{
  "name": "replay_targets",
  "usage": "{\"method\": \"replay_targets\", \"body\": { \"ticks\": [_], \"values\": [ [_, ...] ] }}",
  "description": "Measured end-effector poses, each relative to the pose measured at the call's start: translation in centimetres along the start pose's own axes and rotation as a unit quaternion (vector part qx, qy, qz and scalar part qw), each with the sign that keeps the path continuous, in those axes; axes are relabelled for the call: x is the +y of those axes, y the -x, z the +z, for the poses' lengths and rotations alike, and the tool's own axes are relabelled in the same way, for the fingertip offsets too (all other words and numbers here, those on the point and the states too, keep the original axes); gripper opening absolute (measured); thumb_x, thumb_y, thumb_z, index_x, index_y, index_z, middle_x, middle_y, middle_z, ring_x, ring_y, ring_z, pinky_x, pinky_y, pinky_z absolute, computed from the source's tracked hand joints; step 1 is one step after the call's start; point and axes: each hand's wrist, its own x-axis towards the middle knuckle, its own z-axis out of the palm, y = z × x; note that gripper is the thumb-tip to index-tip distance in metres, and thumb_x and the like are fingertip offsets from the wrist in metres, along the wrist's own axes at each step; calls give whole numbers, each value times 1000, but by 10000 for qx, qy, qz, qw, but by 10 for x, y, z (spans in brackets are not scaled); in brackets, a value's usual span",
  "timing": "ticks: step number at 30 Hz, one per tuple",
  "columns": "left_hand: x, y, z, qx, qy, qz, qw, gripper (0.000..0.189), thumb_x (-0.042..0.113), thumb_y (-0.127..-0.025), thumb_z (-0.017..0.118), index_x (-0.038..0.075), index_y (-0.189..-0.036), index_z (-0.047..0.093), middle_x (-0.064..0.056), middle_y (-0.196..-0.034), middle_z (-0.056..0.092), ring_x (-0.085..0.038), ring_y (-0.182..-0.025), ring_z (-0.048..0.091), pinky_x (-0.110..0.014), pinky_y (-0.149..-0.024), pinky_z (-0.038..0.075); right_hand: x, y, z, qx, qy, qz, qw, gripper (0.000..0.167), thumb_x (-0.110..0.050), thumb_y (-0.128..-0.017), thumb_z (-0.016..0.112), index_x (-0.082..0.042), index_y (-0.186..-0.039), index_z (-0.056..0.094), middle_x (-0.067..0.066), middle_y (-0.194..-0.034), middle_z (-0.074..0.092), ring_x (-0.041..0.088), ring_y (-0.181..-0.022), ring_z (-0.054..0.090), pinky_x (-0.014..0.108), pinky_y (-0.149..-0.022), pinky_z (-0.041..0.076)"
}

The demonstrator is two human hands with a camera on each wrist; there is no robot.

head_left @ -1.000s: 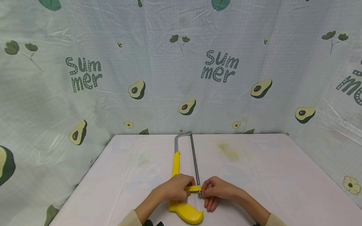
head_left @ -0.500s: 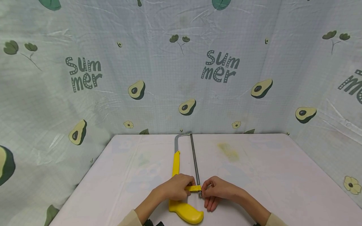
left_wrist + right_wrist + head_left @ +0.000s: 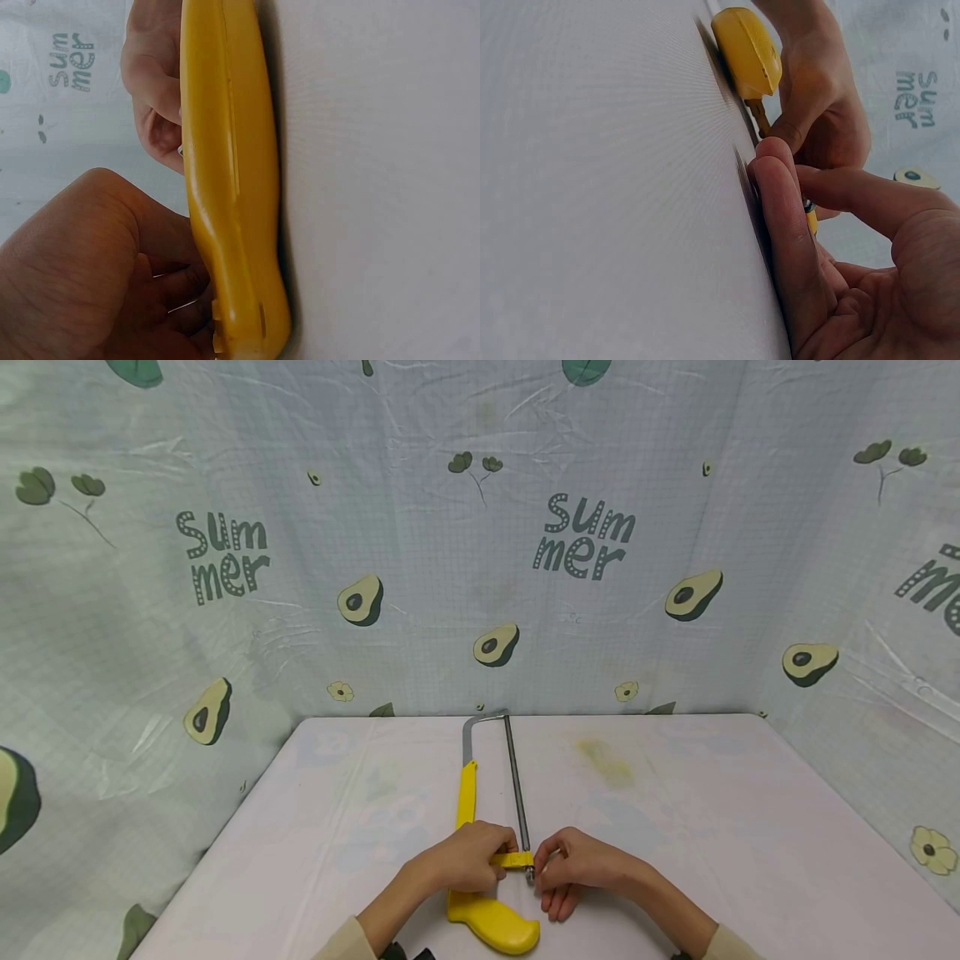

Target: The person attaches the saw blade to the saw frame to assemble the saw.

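A hacksaw with a yellow handle [image 3: 495, 925] lies on the table, its grey bow pointing away and its blade [image 3: 516, 777] along the right side. My left hand [image 3: 472, 857] grips the saw at the yellow crosspiece [image 3: 513, 860] holding the blade's near end. Just below that piece, my right hand [image 3: 577, 864] pinches a small silver wing nut [image 3: 530, 876] between thumb and forefinger. The handle [image 3: 232, 150] fills the middle of the left wrist view and hides part of both hands. In the right wrist view, fingers mostly cover the nut.
The saw lies on a pale-covered table [image 3: 675, 810] with a yellowish stain [image 3: 606, 763] right of the blade. A curtain [image 3: 420, 527] printed with avocados hangs behind and at both sides. The bow's far end reaches the table's back edge.
My right thumb and fingers have shifted slightly at the wing nut, which looks turned. The left hand and the hacksaw stay in place.
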Motion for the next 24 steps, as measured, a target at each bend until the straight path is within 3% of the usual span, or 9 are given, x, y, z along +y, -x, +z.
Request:
{"method": "replay_targets", "body": {
  "ticks": [24],
  "values": [
    [-2,1,2,0,139,11,9999,20,8,-86,70,19,-103,66,12,-86,58,-3,-79,50,-20,-80,44,-1,-1,4,256,80,138,9995,27,-25,-96,71,1,-100,66,6,-69,73,11,-55,71,26,-54,58]
  ]
}}
